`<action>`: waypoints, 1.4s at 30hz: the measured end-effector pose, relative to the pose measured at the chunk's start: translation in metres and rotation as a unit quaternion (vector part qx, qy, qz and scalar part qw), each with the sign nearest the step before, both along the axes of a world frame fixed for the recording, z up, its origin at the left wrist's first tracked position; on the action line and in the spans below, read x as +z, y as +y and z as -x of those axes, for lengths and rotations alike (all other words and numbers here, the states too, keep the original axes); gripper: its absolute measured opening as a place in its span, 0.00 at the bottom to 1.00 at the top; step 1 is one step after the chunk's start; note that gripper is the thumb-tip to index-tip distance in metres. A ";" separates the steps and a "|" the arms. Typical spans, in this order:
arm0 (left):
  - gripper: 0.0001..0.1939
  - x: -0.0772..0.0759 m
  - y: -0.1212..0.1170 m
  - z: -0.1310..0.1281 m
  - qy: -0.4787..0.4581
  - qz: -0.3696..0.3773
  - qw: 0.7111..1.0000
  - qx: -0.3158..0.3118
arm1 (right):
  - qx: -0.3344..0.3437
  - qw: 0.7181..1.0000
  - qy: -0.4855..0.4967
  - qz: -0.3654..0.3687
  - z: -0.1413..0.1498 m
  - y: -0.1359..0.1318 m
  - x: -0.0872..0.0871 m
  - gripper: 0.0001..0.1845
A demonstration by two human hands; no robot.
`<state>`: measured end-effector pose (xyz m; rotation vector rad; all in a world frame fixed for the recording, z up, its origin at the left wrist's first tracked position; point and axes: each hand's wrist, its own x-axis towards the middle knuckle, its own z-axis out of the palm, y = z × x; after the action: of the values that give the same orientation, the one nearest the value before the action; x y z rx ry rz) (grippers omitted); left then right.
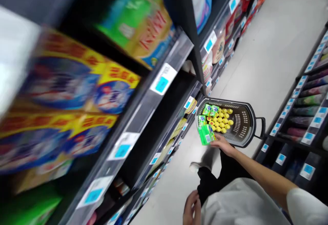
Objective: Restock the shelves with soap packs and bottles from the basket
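Note:
My right hand [222,143] is closed on the edge of a green packet [206,135], held over the near left end of a grey shopping basket [249,122]. Inside the basket, several yellow-capped bottles [220,120] stand in a cluster. Beside them lie more green packets [210,109] like the one I hold. Low in the view, my left hand [192,206] hangs by my side with its fingers loosely bent and apart, and nothing shows in it.
Tall shelves with yellow-and-blue packs [112,91] and a green pack [143,20] rise close on the left, blurred. Price labels [164,78] line the shelf edges. More shelving [302,105] stands on the right. A pale floor [243,61] runs between them; the basket sits low in this aisle.

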<state>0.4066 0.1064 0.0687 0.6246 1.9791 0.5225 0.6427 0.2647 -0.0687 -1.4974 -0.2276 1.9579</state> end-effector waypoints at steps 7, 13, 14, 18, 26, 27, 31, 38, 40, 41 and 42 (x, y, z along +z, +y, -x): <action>0.31 0.061 0.056 0.027 -0.176 -0.115 0.978 -0.012 | 0.012 0.971 0.079 -0.224 0.061 -0.030 0.140 0.29; 0.40 0.105 0.074 0.042 -0.242 -0.236 0.940 -0.037 | 0.050 0.943 -0.062 -0.324 0.122 -0.057 0.207 0.34; 0.41 0.110 0.075 0.045 -0.250 -0.250 0.934 -0.042 | 0.069 0.926 -0.111 -0.353 0.130 -0.061 0.214 0.34; 0.42 0.122 0.073 0.059 -0.272 -0.285 0.918 -0.044 | 0.138 0.821 -0.304 -0.463 0.149 -0.072 0.234 0.37; 0.32 0.121 0.066 0.082 -0.317 -0.297 0.900 0.023 | 0.159 0.591 -0.437 -0.660 0.163 -0.079 0.250 0.40; 0.33 0.122 0.065 0.084 -0.326 -0.303 0.895 0.032 | 0.163 0.585 -0.438 -0.663 0.163 -0.079 0.254 0.40; 0.39 0.125 0.063 0.088 -0.374 -0.321 0.867 0.068 | 0.201 0.601 -0.407 -0.658 0.161 -0.075 0.271 0.39; 0.49 0.139 0.060 0.090 -0.442 -0.346 0.820 0.111 | 0.209 0.848 -0.109 -0.474 0.163 -0.051 0.282 0.49; 0.49 0.137 0.059 0.091 -0.434 -0.362 0.816 0.124 | 0.214 0.896 0.011 -0.390 0.168 -0.043 0.287 0.41; 0.49 0.135 0.058 0.091 -0.425 -0.370 0.816 0.134 | 0.222 0.909 0.053 -0.349 0.170 -0.040 0.291 0.37; 0.50 0.133 0.057 0.092 -0.412 -0.378 0.817 0.144 | 0.233 0.916 0.082 -0.315 0.172 -0.037 0.296 0.34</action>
<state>0.3147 0.1635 0.2016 0.4303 0.9760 1.5219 0.4705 0.2278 0.2269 -0.8964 -1.1121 2.0591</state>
